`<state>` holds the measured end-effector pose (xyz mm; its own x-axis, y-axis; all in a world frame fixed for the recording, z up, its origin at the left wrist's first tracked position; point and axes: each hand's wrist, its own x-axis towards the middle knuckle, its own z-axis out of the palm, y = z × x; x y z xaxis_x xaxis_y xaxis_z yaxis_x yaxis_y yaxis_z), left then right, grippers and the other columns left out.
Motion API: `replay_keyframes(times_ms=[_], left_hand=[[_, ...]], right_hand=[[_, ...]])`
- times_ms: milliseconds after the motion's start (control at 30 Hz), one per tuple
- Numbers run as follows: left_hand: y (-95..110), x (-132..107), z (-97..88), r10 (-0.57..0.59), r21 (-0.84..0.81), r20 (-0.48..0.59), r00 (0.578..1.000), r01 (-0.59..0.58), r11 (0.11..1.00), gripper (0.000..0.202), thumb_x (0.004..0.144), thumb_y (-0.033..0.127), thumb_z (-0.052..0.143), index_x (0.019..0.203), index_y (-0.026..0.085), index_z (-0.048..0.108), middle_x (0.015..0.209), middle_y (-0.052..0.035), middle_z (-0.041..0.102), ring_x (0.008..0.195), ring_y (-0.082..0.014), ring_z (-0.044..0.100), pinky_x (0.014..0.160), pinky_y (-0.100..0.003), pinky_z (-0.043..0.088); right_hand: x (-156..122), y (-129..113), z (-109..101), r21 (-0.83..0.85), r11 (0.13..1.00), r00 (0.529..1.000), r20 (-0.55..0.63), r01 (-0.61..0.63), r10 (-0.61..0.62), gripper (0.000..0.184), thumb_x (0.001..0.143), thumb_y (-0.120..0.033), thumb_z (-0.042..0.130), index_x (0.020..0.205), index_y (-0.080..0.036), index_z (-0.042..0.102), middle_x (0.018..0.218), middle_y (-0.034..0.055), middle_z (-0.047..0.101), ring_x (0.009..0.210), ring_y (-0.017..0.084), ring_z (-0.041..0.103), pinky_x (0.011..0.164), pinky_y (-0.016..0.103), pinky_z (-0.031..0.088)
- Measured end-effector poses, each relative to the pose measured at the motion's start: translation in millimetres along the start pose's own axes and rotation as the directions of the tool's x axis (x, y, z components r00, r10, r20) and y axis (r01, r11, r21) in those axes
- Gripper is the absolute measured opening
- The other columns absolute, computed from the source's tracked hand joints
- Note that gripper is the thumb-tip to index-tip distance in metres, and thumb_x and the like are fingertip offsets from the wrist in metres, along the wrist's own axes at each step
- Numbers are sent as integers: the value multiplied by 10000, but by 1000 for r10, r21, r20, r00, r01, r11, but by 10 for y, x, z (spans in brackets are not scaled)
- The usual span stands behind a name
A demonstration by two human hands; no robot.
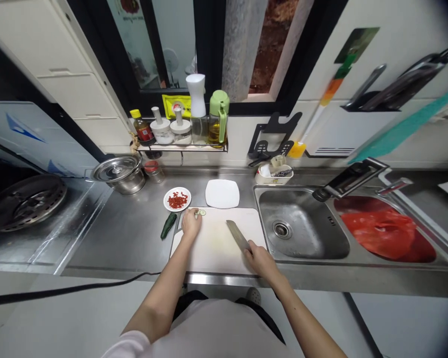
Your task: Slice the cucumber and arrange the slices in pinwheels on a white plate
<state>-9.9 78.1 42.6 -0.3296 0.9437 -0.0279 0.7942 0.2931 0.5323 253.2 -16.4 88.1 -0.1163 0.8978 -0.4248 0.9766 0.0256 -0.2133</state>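
Note:
My right hand (259, 258) is wrapped round the handle of a kitchen knife (238, 234), whose blade points up and to the left over the white cutting board (216, 248). At the board's upper left corner my left hand (191, 224) has its fingers curled in on a few pale green cucumber slices (202, 212), partly hidden by the fingertips. Left of the board lies a dark green piece of cucumber (168, 225) on the counter. Just behind the hand stands a small white plate (188, 198) of chopped red bits (177, 200). A white square plate (222, 193) sits behind the board.
To the right is a steel sink (302, 243) with a tap (351, 179), and a red plastic bag (384, 231) fills the second basin. A lidded pot (125, 174) and a jar (154, 171) stand back left. Above them hangs a seasoning rack (182, 147).

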Motion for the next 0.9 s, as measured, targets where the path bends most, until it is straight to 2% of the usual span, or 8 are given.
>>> replay_keyframes(times_ms=[200, 400, 600, 733, 900], left_hand=[[94, 101, 105, 21, 184, 96, 995, -38, 982, 365, 851, 313, 503, 1187, 231, 622, 1130, -116, 581, 1018, -247, 559, 857, -336, 417], [95, 89, 124, 77, 219, 105, 991, -99, 971, 323, 871, 278, 482, 1151, 231, 636, 1118, -106, 590, 1049, -235, 535, 880, -320, 399], [109, 104, 146, 112, 131, 78, 991, -121, 984, 204, 853, 211, 497, 983, 198, 654, 1041, -110, 609, 1011, -241, 530, 844, -320, 386], [118, 101, 125, 119, 62, 83, 989, -124, 990, 162, 842, 147, 485, 895, 195, 630, 956, -84, 648, 974, -221, 544, 829, -305, 376], [98, 62, 116, 174, -191, 156, 972, -143, 971, 138, 813, 167, 514, 907, 196, 611, 866, -30, 665, 809, -157, 589, 745, -251, 411]], right_hand=[[-12, 37, 2, -6, 1000, 1000, -11, -20, 20, 197, 935, -294, 383, 1061, -189, 493, 909, 84, 671, 823, 195, 623, 597, 258, 251], [-5, 92, 19, 8, 999, 999, -4, -35, 35, 198, 937, -295, 380, 1065, -190, 489, 927, 90, 669, 836, 200, 621, 611, 258, 267], [-8, 87, -10, 18, 999, 999, -3, -37, 37, 204, 937, -286, 379, 1084, -192, 484, 938, 91, 667, 856, 196, 619, 627, 253, 281], [-5, 86, -17, 23, 999, 999, 4, -36, 36, 224, 937, -299, 372, 1093, -189, 491, 931, 93, 667, 852, 203, 617, 630, 256, 287], [-5, 100, -6, 34, 999, 999, 5, -35, 34, 243, 932, -301, 364, 1097, -184, 499, 938, 99, 660, 855, 209, 609, 640, 260, 294]])
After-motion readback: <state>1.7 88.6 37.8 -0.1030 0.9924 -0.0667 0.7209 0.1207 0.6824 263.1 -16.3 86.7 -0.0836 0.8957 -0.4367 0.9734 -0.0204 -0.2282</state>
